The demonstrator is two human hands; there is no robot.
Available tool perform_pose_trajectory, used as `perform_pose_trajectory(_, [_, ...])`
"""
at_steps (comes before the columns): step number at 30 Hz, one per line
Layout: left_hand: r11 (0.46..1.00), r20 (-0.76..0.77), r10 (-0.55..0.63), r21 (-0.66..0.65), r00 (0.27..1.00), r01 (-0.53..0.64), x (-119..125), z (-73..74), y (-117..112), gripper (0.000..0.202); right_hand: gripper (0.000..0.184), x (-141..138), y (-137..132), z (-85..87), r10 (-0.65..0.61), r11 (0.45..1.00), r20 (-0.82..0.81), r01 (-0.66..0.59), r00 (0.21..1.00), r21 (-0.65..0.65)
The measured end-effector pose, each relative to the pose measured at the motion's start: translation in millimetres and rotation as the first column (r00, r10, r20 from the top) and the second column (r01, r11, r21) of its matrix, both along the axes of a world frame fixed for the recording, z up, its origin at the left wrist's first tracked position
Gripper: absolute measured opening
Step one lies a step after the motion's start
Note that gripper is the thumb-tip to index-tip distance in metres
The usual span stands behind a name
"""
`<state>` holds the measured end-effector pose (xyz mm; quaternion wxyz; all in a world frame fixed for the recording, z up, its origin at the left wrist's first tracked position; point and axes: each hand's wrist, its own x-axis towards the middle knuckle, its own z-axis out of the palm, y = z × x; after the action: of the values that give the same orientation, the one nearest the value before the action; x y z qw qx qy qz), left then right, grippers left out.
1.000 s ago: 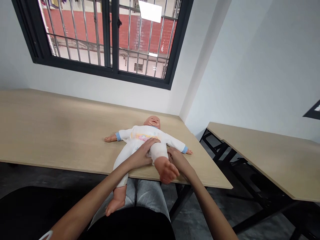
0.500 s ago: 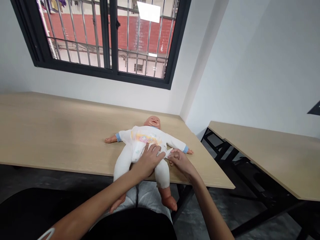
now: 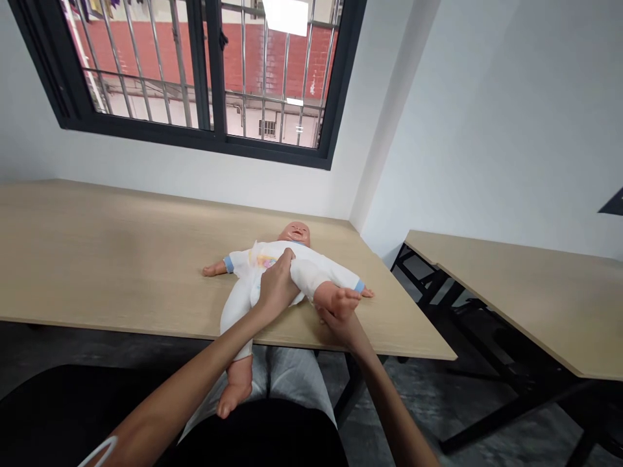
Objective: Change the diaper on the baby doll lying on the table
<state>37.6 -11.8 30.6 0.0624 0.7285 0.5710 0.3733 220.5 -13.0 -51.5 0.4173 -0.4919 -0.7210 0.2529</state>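
A baby doll (image 3: 296, 233) in white clothes with blue cuffs lies on its back on the table, head toward the window. Around its waist is a white diaper (image 3: 256, 258) with a yellow and pink printed band, partly covered. My left hand (image 3: 276, 280) is closed on the doll's right-side leg (image 3: 307, 275), which is raised and bent up over the belly. Under the bare foot of that leg is my right hand (image 3: 344, 327); the foot hides most of its fingers. The doll's other leg (image 3: 237, 311) hangs over the table's front edge.
The wooden table (image 3: 121, 259) ends just in front of my lap. A second table (image 3: 516, 279) stands to the right across a gap. Behind are a white wall and a barred window (image 3: 219, 139). A black seat-like shape (image 3: 73, 402) is at lower left.
The doll's right-side leg has gone from hanging over the edge to raised and bent. My left hand moved up onto it; my right hand left the diaper's side and moved lower, under the foot.
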Motion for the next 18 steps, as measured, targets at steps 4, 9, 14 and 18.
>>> perform_pose_trajectory(4, [0.999, -0.048, 0.046, -0.017, 0.998, -0.046, 2.9, 3.6, 3.8, 0.026, 0.039, 0.5, -2.5, -0.9, -0.061, 0.997, -0.115, 0.055, 0.992, -0.053])
perform_pose_trajectory(9, [0.997, -0.083, 0.067, -0.043, 0.994, -0.071, 4.8, 8.5, 7.1, 0.031, 0.037, -1.6, -3.7, 10.7, 0.100, 0.988, -0.207, -0.121, 0.973, -0.095])
perform_pose_trajectory(14, [0.994, -0.103, 0.075, -0.070, 0.992, -0.083, 6.7, 12.0, 10.5, 0.037, 0.035, 0.2, -3.6, 19.4, 0.137, 0.979, -0.215, -0.166, 0.967, -0.123])
perform_pose_trajectory(18, [0.994, -0.114, 0.072, -0.072, 0.991, -0.080, 8.3, 12.6, 10.3, 0.036, 0.037, 0.1, -2.5, 15.3, 0.183, 0.976, -0.189, -0.201, 0.965, -0.085])
